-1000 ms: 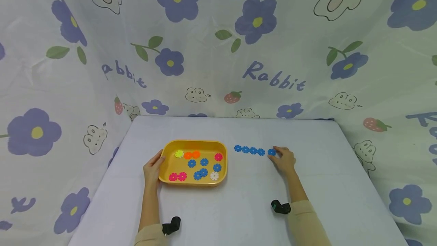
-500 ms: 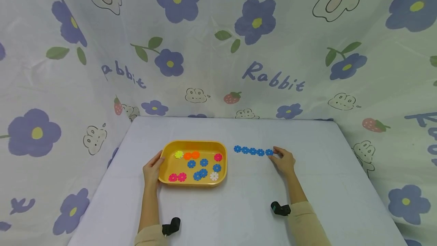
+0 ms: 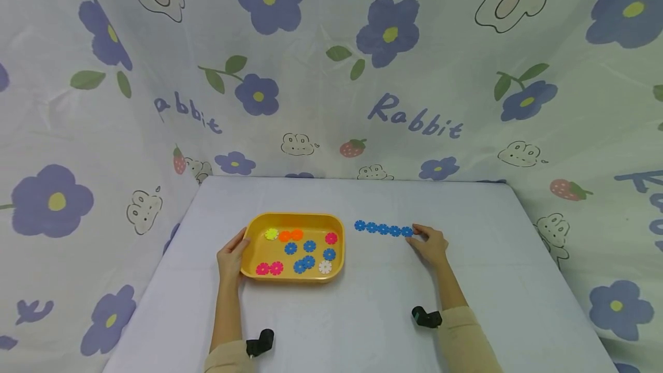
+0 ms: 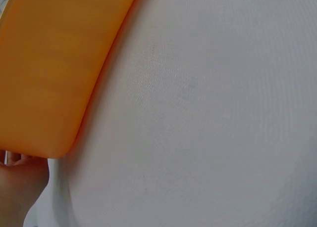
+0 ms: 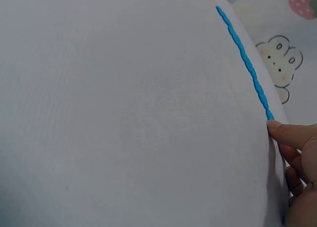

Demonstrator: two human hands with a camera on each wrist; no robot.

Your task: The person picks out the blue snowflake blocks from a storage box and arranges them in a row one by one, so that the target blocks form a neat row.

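Observation:
My left hand (image 3: 231,255) grips the left end of a yellow plastic tray (image 3: 339,223), its thumb over the rim. The left wrist view shows the tray's outer wall (image 4: 54,78) with that hand (image 4: 22,182) at its lower end. On the white table, right of the tray, a row of several blue flower-shaped discs (image 3: 383,229) lies in a line. My right hand (image 3: 431,244) pinches the last blue disc (image 3: 407,232), at the row's right end, between thumb and forefinger. The row looks like a thin wavy strip (image 5: 247,64) in the right wrist view, the thumb at its near end.
In the tray lie more loose flower-shaped discs: several blue discs (image 3: 309,246), pink discs (image 3: 263,269), orange discs (image 3: 297,235), a yellow disc (image 3: 271,234) and a white disc (image 3: 325,267). A printed rabbit-and-flower curtain (image 3: 316,91) hangs behind and beside the white table (image 3: 373,315).
My right hand has moved a little left, bringing the last blue disc from a small gap up against the row's end. The left hand and tray have stayed in place.

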